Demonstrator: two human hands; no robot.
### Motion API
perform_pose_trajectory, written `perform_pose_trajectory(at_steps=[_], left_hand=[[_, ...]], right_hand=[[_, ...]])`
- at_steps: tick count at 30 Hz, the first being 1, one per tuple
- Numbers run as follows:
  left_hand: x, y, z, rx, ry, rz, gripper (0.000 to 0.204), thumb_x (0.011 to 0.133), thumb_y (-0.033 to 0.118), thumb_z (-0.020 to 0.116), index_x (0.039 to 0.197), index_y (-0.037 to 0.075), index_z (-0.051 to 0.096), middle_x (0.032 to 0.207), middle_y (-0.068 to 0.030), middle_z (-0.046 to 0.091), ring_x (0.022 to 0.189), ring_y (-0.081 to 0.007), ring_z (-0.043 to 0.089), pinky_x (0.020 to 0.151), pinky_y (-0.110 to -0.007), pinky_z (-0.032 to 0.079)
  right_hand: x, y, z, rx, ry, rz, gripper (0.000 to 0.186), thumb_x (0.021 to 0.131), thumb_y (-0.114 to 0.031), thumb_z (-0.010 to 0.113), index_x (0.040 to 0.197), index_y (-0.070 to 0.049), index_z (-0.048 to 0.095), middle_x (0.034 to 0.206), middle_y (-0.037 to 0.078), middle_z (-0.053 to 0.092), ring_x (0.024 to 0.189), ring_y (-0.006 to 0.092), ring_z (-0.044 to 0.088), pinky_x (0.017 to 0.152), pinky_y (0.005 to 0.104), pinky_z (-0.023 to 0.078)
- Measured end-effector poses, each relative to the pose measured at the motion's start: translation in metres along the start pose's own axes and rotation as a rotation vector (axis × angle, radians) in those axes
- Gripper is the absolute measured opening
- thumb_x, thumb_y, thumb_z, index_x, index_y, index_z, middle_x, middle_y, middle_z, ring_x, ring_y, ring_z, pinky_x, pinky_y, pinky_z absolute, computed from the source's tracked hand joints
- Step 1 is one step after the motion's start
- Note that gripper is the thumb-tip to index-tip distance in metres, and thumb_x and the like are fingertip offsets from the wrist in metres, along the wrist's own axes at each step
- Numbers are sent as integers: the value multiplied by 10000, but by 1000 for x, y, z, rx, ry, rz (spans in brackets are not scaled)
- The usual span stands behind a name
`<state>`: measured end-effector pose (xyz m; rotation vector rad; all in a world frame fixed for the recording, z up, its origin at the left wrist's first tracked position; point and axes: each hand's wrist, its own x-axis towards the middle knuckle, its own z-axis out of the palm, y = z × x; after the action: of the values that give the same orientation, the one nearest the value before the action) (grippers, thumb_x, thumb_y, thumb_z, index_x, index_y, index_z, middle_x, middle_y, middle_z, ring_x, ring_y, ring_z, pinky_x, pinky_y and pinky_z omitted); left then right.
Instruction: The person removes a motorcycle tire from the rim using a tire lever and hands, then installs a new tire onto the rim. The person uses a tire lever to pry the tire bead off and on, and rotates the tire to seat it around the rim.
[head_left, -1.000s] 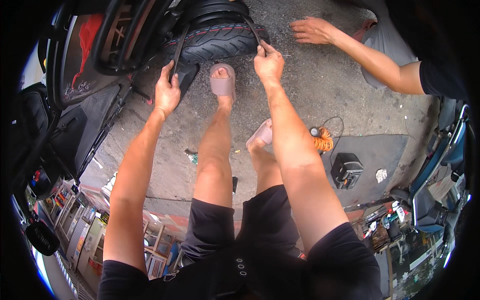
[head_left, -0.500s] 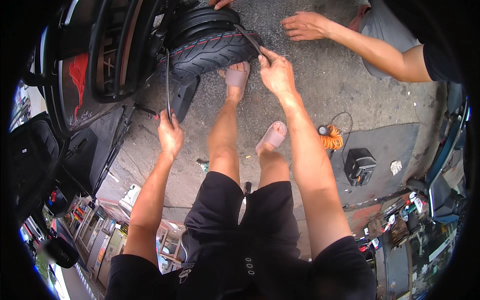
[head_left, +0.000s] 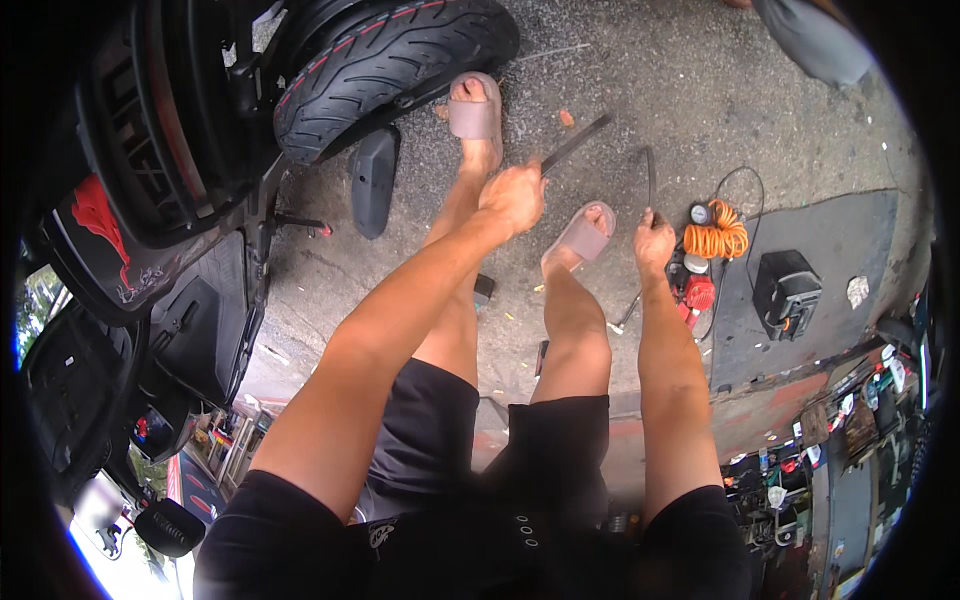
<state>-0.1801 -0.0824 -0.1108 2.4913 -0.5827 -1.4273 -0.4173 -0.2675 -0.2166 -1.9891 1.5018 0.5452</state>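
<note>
My left hand (head_left: 514, 198) is closed round the end of a dark tire lever (head_left: 577, 143), which points up and to the right over the ground. Further right, my right hand (head_left: 656, 242) grips a second, curved tire lever (head_left: 651, 178). Both levers are apart from the black tyre (head_left: 400, 70), a treaded one with a thin red line, at the upper left. A black plastic cover (head_left: 376, 185) lies on the ground below the tyre. Just beyond my right hand are a coiled orange air hose (head_left: 716, 236) with a round gauge (head_left: 700, 213) and a red tool (head_left: 697, 293).
A black motor scooter (head_left: 150, 200) fills the left side, with a red cloth (head_left: 97, 222) on it. On a grey mat (head_left: 830, 260) at the right sits a black case (head_left: 787, 293). Cluttered goods (head_left: 790, 470) line the lower right. Another person's grey-clothed leg (head_left: 820, 40) shows at the top right.
Both hands have moved right, away from the tyre, each still with its lever. The other person's hands and forearm have left the view. More of the tyre now shows.
</note>
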Motion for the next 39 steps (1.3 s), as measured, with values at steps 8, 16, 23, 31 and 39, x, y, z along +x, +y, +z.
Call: perform_pose_trajectory(at_steps=[8, 16, 23, 31, 39], left_hand=[[7, 42, 50, 148, -89, 116, 513, 985, 345, 672, 1380, 26, 599, 1409, -241, 534, 1373, -393, 495, 1132, -433, 436], [-105, -70, -211, 271, 874, 183, 658, 806, 242, 849, 1323, -23, 541, 1263, -232, 582, 1213, -419, 565, 1065, -460, 461], [-44, -134, -264, 436, 445, 82, 1286, 583, 467, 985, 1524, -109, 325, 1481, -302, 489, 1413, -430, 461, 1205, -453, 368], [-55, -142, -260, 298, 393, 178, 1257, 581, 361, 980, 1553, -57, 302, 1521, -249, 457, 1439, -409, 411, 1220, -495, 300], [-86, -161, -244, 67, 417, 334, 960, 687, 188, 899, 1480, -28, 402, 1432, -200, 502, 1348, -389, 468, 1166, -479, 353]], right_hand=[[43, 121, -3, -449, -149, -100, 375, 963, -310, 583, 1145, -24, 742, 1124, 245, 738, 1090, 416, 696, 948, 474, 543], [-25, -30, -48, -40, -179, -215, 348, 954, -301, 624, 1096, -20, 771, 1061, 246, 751, 1053, 400, 719, 953, 449, 542], [-124, -297, -70, 215, -304, -574, 319, 954, -207, 668, 1199, -7, 703, 1063, 197, 765, 1008, 354, 739, 928, 438, 569], [-143, -470, -14, -488, 143, -1300, 1075, 660, -229, 911, 1559, -3, 367, 1480, 197, 492, 1397, 377, 458, 1220, 476, 325], [-163, -443, -17, -600, -54, -1331, 916, 728, -167, 815, 1527, -19, 393, 1479, 167, 473, 1446, 337, 401, 1268, 528, 216]])
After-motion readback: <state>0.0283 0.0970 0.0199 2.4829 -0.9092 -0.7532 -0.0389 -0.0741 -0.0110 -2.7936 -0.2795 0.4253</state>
